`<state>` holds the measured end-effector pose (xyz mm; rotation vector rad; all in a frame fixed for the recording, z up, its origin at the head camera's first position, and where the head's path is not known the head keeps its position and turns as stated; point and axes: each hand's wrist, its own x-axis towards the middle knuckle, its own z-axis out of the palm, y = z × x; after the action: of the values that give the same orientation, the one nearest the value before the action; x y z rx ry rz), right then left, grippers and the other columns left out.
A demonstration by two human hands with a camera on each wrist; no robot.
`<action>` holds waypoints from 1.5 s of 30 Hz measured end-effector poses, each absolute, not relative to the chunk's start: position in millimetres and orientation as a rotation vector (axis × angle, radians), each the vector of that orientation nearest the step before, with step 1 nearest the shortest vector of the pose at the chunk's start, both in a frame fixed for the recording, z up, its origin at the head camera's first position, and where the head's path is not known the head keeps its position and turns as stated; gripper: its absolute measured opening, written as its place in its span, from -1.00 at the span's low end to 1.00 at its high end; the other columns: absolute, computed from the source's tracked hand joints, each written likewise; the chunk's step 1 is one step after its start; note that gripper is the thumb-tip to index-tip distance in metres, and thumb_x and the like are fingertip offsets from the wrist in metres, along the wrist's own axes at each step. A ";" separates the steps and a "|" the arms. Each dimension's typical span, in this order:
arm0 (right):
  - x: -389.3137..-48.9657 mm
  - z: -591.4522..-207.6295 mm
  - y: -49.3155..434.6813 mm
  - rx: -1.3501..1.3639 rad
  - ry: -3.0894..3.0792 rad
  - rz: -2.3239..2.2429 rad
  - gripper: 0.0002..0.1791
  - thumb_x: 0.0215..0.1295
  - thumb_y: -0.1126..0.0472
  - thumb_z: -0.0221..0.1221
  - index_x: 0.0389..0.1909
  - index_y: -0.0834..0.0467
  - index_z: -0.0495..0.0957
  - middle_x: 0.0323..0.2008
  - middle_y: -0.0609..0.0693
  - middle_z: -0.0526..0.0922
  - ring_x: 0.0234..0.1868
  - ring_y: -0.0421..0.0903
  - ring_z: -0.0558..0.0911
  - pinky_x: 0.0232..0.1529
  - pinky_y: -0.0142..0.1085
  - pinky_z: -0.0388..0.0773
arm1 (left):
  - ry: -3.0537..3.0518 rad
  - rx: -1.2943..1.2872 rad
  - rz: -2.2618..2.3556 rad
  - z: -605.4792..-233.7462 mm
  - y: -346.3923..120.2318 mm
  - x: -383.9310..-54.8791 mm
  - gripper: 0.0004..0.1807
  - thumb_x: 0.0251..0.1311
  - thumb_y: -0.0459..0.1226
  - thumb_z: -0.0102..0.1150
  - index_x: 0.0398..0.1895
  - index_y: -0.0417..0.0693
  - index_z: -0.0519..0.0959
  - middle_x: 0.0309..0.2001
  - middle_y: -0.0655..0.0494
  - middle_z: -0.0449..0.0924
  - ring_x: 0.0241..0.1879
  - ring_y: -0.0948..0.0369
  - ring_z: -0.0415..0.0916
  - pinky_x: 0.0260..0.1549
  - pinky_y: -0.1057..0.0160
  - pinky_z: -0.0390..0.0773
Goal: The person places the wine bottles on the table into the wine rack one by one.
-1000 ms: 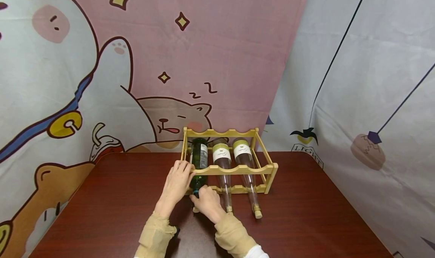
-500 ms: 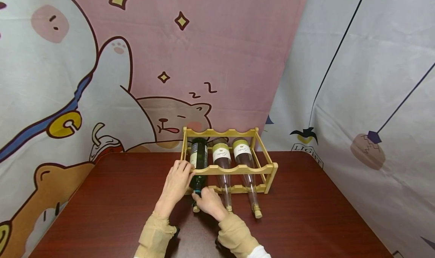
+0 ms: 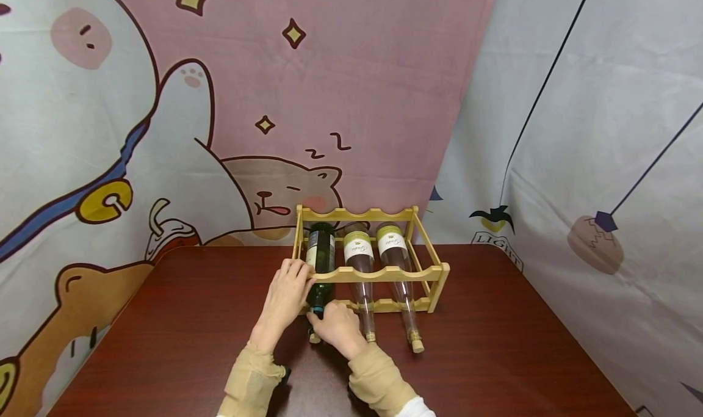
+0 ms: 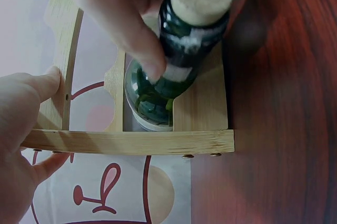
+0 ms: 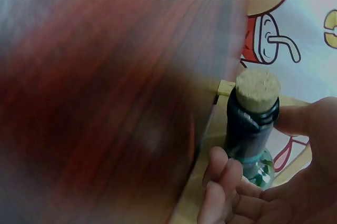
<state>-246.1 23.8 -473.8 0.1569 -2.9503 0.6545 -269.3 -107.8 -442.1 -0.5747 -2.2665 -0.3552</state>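
Observation:
A green wine bottle (image 3: 327,246) with a cork (image 5: 258,90) lies in the leftmost slot of a wooden wine rack (image 3: 384,275), its neck pointing toward the person. My right hand (image 3: 337,326) pinches that neck between thumb and fingers, just below the cork, as the right wrist view shows. My left hand (image 3: 284,292) grips the rack's front left corner. In the left wrist view its thumb (image 4: 45,83) presses one side of the wood while other fingers reach round it. The bottle's label faces left, partly hidden behind the left hand and front rail.
Two clear bottles with white and yellow labels, a middle one (image 3: 358,252) and a right one (image 3: 392,246), lie corked in the neighbouring slots. The rack stands toward the back of a dark red wooden table (image 3: 494,344). A cartoon-printed cloth (image 3: 357,87) hangs behind.
The green bottle has turned about its length, bringing a label into view on its left side. My right hand has shifted slightly at the neck. The left hand and rack stay put.

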 end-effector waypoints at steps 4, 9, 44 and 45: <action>-244.0 -471.0 16.5 0.112 -2.917 0.479 -0.40 0.03 -0.29 0.23 -0.44 0.25 0.55 -0.54 0.13 0.62 -0.55 0.07 0.62 -0.60 -0.15 0.44 | -2.262 -0.575 -0.354 -443.0 -108.3 -269.7 -0.85 0.14 -0.24 0.27 -0.29 -0.07 0.53 -0.24 0.05 0.51 -0.11 0.06 0.40 -0.26 0.10 0.49; -238.9 -469.5 7.9 0.130 -2.851 0.359 -0.37 -0.05 -0.32 0.27 -0.46 0.24 0.55 -0.57 0.10 0.63 -0.56 0.06 0.63 -0.59 -0.15 0.47 | -2.244 -0.587 -0.353 -443.9 -108.4 -270.1 -0.85 0.13 -0.24 0.28 -0.29 -0.07 0.54 -0.24 0.06 0.51 -0.12 0.07 0.40 -0.25 0.10 0.50; -239.3 -476.3 29.1 0.383 -2.844 0.640 -0.61 0.18 -0.04 0.20 -0.67 0.15 0.48 -0.62 0.10 0.58 -0.62 0.04 0.59 -0.69 -0.22 0.36 | -2.254 -0.578 -0.342 -442.3 -107.9 -268.1 -0.84 0.12 -0.25 0.29 -0.30 -0.07 0.52 -0.25 0.06 0.50 -0.12 0.07 0.40 -0.28 0.12 0.47; -239.3 -476.3 29.5 0.384 -2.849 0.650 -0.61 0.19 -0.04 0.19 -0.67 0.15 0.48 -0.62 0.10 0.57 -0.62 0.04 0.59 -0.68 -0.21 0.37 | -2.251 -0.579 -0.344 -442.4 -107.9 -268.2 -0.84 0.12 -0.25 0.29 -0.29 -0.07 0.53 -0.24 0.06 0.50 -0.12 0.07 0.40 -0.28 0.12 0.47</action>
<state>-239.3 29.5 -476.3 0.3840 -2.8492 0.6505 -268.2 -107.9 -442.4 -0.5793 -2.2515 -0.3438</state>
